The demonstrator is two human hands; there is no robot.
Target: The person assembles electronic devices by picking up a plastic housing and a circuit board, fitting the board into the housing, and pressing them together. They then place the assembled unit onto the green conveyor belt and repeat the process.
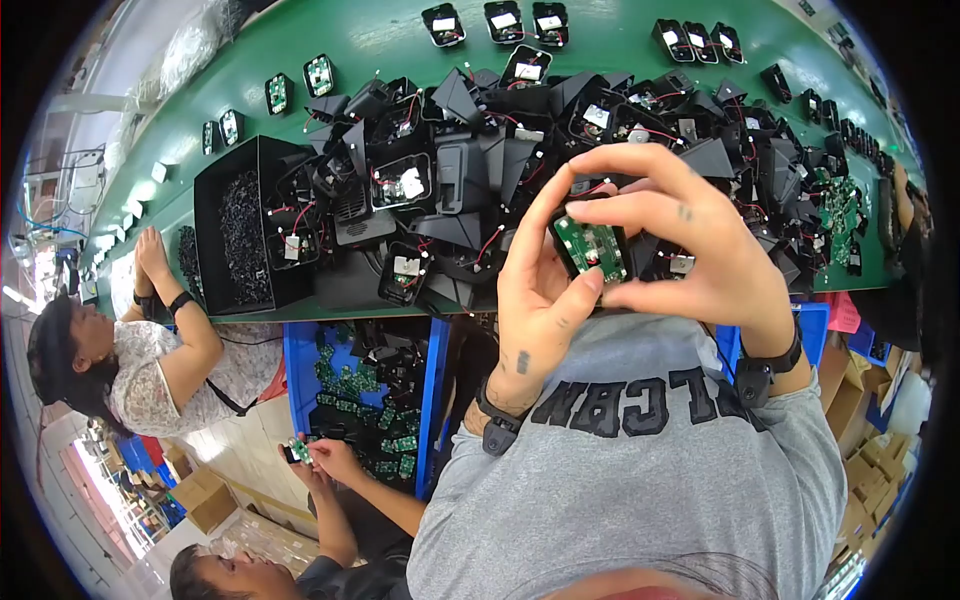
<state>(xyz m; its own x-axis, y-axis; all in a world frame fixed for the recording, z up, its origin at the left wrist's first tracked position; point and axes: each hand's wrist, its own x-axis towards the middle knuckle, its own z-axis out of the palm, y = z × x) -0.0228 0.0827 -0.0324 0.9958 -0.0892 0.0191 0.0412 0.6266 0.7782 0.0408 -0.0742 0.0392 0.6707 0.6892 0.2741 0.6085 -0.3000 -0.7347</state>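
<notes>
The small black housing with its green circuit board (590, 247) sat up over the worktop's (330, 30) near edge, left hand (540, 290) and right hand (690, 240) both pinched on it, black casings (470, 170) heaped just behind

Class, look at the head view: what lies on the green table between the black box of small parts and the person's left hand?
A heap of black housings with red wires.

green table (330, 30) — heaped black housings (460, 170) | black screw tray (235, 225) | blue bin (300, 365)
</notes>
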